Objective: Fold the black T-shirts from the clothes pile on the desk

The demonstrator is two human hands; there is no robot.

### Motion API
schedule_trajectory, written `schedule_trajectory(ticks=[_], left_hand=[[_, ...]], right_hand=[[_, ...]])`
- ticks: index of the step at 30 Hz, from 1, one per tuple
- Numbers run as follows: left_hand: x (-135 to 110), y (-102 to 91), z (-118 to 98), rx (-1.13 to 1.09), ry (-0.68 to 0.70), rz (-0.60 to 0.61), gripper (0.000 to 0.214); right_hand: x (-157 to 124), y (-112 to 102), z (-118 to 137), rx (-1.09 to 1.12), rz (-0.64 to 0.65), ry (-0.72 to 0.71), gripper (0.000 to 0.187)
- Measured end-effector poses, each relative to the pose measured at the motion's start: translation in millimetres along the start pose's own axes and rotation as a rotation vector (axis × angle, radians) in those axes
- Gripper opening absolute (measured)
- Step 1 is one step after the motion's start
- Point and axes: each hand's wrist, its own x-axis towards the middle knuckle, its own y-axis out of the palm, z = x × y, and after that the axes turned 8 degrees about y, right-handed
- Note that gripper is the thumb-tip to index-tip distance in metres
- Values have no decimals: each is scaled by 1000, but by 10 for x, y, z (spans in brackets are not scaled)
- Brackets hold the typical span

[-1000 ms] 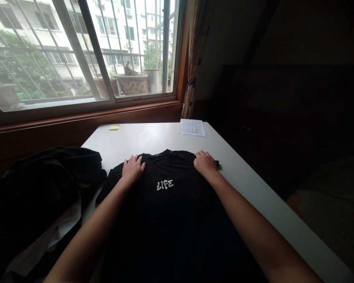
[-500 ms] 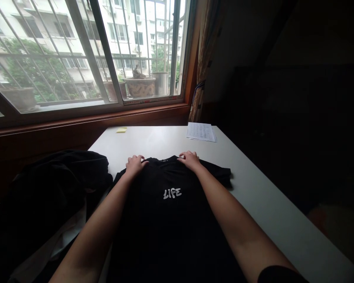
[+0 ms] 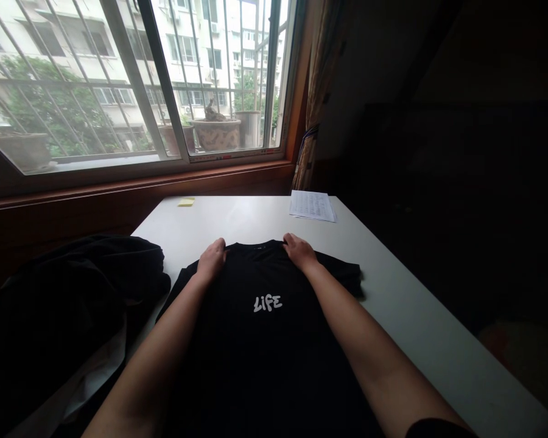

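A black T-shirt [image 3: 265,353] with white "LIFE" lettering lies flat on the white table [image 3: 393,316], its collar pointing away from me. My left hand [image 3: 211,260] rests at the left side of the collar, fingers pressed together and closed on the fabric. At the right side of the collar, my right hand [image 3: 299,250] grips the cloth the same way. Both forearms stretch over the shirt's body. The right sleeve [image 3: 344,277] lies spread out on the table.
A heap of dark clothes [image 3: 68,304] lies at the left of the table. A printed sheet of paper [image 3: 311,205] and a yellow sticky note [image 3: 186,202] sit at the far edge, under a barred window [image 3: 132,85]. The room to the right is dark.
My right hand has moved left from the shoulder to the collar, and the right sleeve now lies spread out. My left hand shifted slightly towards the collar and its fingers closed together.
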Motion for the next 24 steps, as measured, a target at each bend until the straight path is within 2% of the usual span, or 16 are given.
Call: schedule_trajectory(ticks=[5,14,17,19,21,24], left_hand=[[34,28,67,84,1,-21,16],[45,68,89,213,1,-54,22],[28,77,68,247,21,-81,22],[23,82,61,262,39,-99,21],[23,85,59,273,57,-114,21],[19,86,59,279,76,-137,21]], right_hand=[[73,39,-62,-96,-70,-10,21],[127,-72,-365,-225,-120,-26,32],[77,-125,-332,-246,-204,9,25],[29,-157,-222,-197,-258,6,23],[-31,-166,-46,-66,-249,-95,25],[-142,-103,263,179,-105,-395,32]])
